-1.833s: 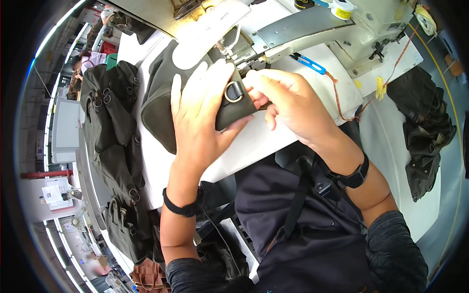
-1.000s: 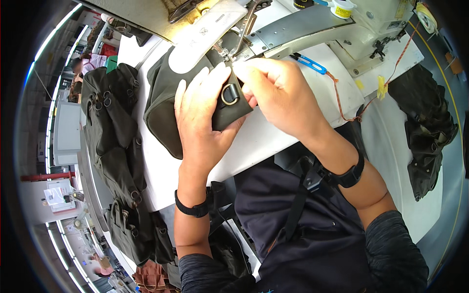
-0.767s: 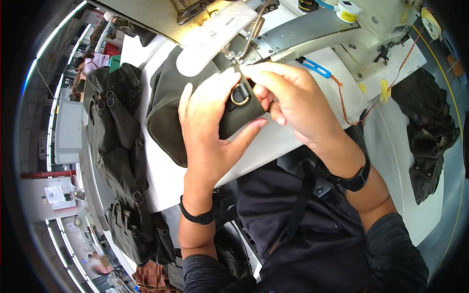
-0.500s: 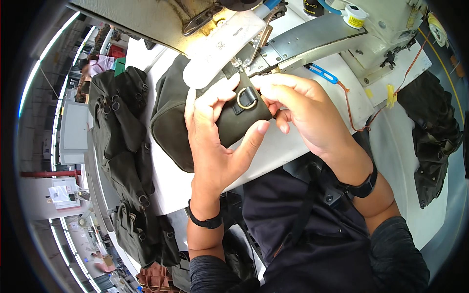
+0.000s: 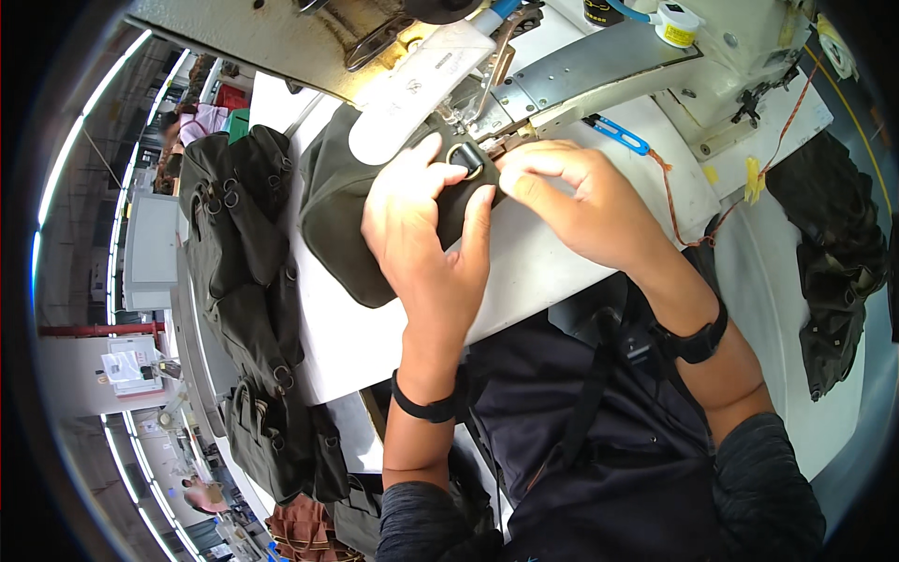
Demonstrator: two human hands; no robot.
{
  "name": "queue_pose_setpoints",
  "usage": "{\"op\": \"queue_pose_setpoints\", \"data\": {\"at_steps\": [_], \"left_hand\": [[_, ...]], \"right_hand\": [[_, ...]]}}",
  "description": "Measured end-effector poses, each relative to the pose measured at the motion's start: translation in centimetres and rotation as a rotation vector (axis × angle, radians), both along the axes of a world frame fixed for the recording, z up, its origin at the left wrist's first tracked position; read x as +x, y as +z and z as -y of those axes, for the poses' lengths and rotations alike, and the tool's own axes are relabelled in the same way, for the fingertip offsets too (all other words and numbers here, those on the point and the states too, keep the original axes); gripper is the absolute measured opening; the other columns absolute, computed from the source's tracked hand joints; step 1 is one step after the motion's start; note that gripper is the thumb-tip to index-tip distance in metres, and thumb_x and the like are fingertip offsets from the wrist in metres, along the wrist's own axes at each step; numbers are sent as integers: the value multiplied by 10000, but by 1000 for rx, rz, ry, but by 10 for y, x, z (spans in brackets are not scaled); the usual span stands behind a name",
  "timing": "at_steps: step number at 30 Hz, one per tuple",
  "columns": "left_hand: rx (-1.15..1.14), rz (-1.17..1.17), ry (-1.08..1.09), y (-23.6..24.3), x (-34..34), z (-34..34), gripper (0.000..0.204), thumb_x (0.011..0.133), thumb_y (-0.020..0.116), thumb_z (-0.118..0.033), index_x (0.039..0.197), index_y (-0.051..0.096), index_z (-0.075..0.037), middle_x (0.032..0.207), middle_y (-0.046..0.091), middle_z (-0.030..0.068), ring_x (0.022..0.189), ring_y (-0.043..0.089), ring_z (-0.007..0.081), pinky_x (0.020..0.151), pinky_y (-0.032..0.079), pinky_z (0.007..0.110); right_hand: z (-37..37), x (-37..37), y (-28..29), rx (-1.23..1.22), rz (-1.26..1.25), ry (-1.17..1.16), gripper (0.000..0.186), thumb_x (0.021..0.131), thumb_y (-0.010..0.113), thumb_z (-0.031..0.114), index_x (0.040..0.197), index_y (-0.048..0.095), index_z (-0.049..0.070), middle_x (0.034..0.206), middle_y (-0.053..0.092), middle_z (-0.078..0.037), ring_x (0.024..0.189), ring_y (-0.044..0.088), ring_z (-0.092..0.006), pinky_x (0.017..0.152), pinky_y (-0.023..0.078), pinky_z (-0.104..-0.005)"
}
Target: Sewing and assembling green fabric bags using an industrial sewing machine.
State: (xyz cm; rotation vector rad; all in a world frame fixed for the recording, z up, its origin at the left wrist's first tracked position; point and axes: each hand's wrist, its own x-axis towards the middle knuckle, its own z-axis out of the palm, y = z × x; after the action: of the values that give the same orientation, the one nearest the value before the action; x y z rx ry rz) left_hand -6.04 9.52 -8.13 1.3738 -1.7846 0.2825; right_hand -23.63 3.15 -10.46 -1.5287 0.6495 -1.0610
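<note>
A dark olive bag [image 5: 342, 234] lies under the sewing machine's presser foot [image 5: 459, 120], its upper part partly hidden by a white plate [image 5: 403, 103]. A brass ring on a black leather tab [image 5: 465, 159] sits near its right corner. My left hand [image 5: 426, 234] grips the bag with bent fingers around that corner, thumb below the ring. My right hand [image 5: 576, 201] has its fingers closed on the bag's right edge [image 5: 496, 164], just below and right of the foot; the fingertips are partly hidden. Blue thread snips [image 5: 618, 136] on an orange cord lie to the right.
Piles of olive bags lie at left [image 5: 243, 281] and right [image 5: 824, 262] of the white tabletop [image 5: 524, 290]. Brown bags [image 5: 304, 529] are at lower left. A small white container [image 5: 674, 26] stands on the machine. A co-worker [image 5: 192, 126] is in the left background.
The bag's ringed corner has shifted up and left toward the presser foot. My left fingers have bent more and moved right; my right hand has stayed at the bag's edge.
</note>
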Motion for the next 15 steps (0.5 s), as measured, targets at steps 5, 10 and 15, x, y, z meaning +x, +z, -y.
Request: {"op": "queue_pose_setpoints", "data": {"at_steps": [5,10,15], "left_hand": [[-153,-118,95,-14,-23,7,247,867,833,-9,1070,694,-28,1134,726,124,1067,690,248,1000,510,378],[-62,-435,45,-16,-26,9,101,981,732,-3,1042,654,18,1179,724,131,982,689,129,905,563,277],[5,-602,-50,-6,-23,10,96,968,736,-5,1045,693,30,1207,714,161,1018,716,175,886,592,304]], "right_hand": [[11,1,-17,7,70,168,221,1037,657,167,1136,735,-15,1082,745,-35,1033,636,-102,940,508,-301],[-7,2,-12,89,254,159,169,1014,701,150,1027,716,-17,896,681,13,844,568,-56,787,483,-254],[-15,8,-2,100,266,45,157,993,715,133,991,739,-22,904,716,7,823,612,-39,735,506,-229]]}}
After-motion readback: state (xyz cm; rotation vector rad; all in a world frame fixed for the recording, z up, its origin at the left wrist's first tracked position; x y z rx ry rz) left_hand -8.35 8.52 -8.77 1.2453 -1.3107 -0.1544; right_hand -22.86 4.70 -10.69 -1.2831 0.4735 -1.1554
